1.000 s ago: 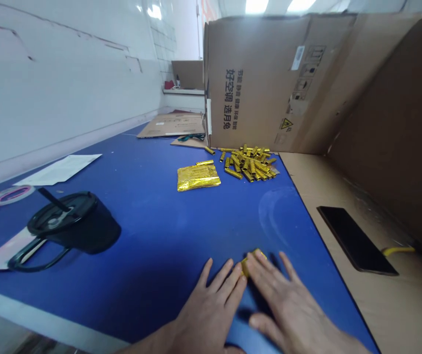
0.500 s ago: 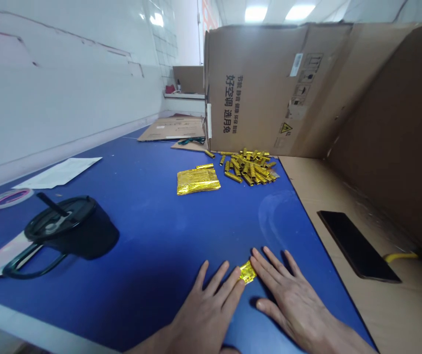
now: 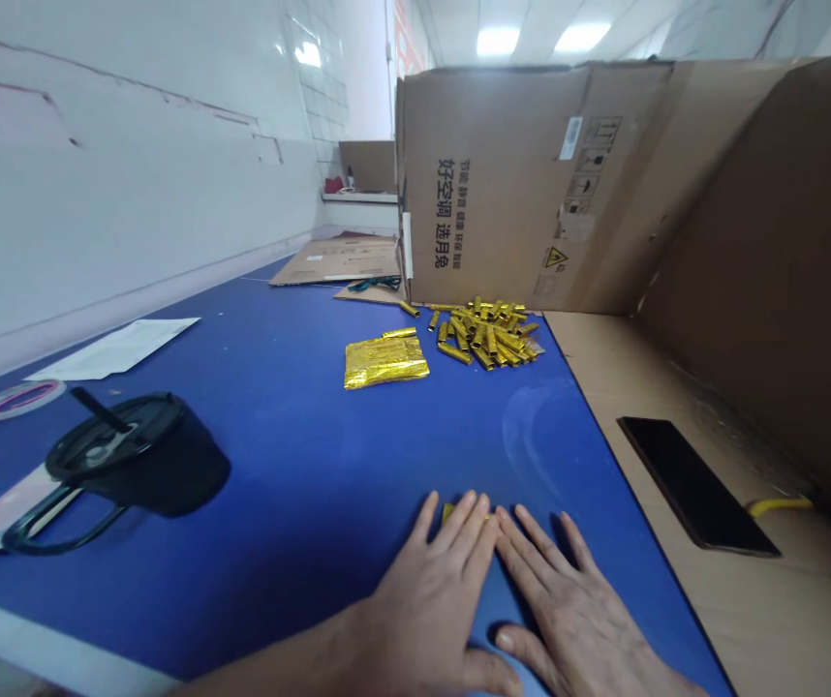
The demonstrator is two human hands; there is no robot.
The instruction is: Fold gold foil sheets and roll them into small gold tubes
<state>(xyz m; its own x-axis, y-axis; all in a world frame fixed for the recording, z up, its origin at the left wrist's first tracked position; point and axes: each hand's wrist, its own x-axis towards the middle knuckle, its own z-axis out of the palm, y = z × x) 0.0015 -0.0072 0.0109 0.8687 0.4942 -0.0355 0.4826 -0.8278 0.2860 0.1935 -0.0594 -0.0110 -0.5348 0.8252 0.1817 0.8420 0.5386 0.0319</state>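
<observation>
Your left hand [image 3: 430, 605] has slid up onto the gold foil strip [image 3: 447, 510], pressing it flat with spread fingers; your right hand [image 3: 561, 610] lies spread just beside. Gold rolls [image 3: 484, 334] sit at 12 o'clock.

Tumbler [image 3: 136, 455] left on table [image 3: 299, 542], foil packet [image 3: 384, 362] ahead, foil rolls [image 3: 483, 334] beside it, phone [image 3: 695, 484] right on cardboard [image 3: 785, 620]
</observation>
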